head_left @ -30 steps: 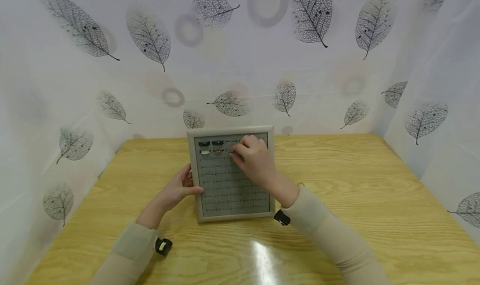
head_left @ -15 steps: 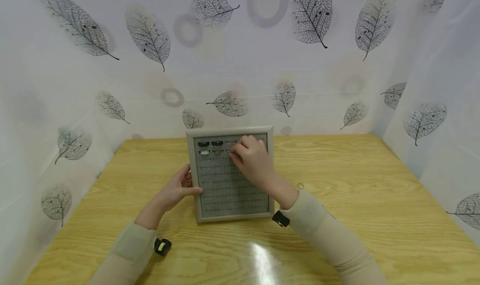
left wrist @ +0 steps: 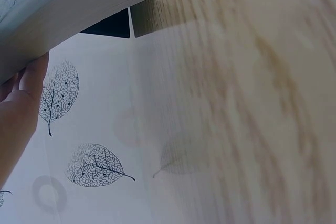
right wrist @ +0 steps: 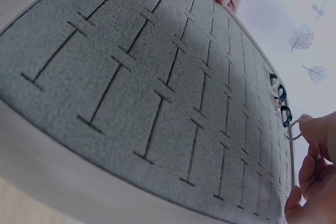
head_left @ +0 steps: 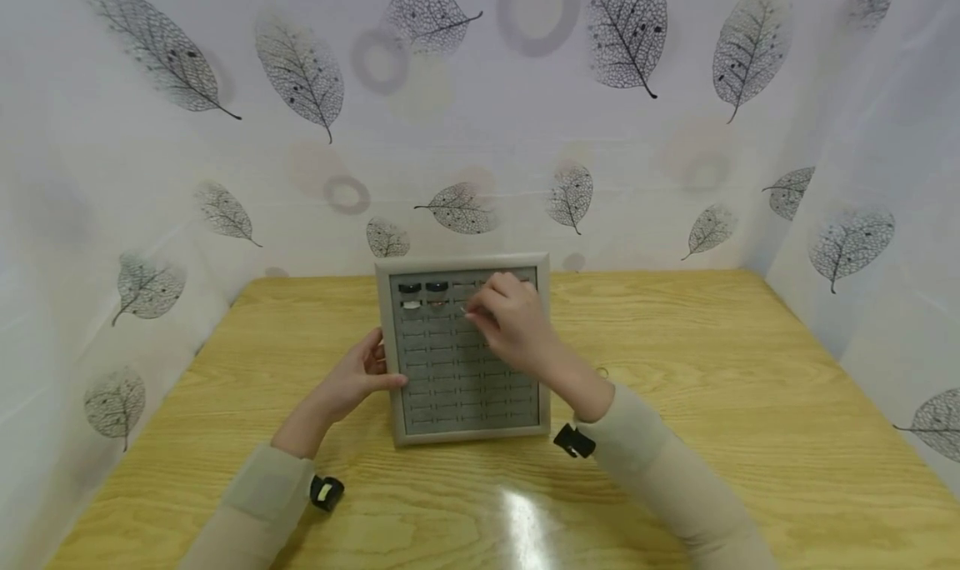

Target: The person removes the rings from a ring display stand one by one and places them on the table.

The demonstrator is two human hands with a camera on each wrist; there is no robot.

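Observation:
A framed ring display board [head_left: 472, 387] with a grey slotted pad stands tilted on the table. My left hand [head_left: 352, 382] grips its left edge, thumb on the front and fingers behind. In the right wrist view, a thin silvery ring [right wrist: 295, 130] is pinched between my right hand's [head_left: 513, 320] thumb and finger, close to the board's upper slots. Two black rings [head_left: 437, 287] sit in the top row. Below them are a white ring [head_left: 412, 304] and a ring with a reddish tint [head_left: 437, 303]. My right hand hides part of the upper right slots.
Another thin ring [head_left: 602, 372] lies on the wooden table [head_left: 712, 403], beside my right forearm. A white curtain with leaf prints [head_left: 457, 207] hangs behind the table and along both sides. Each sleeve carries a small black device [head_left: 327, 493] at the wrist.
My right hand has drawn slightly right and its wrist has shifted the same way, with the ring at its fingertips. The left hand and the board stay nearly still.

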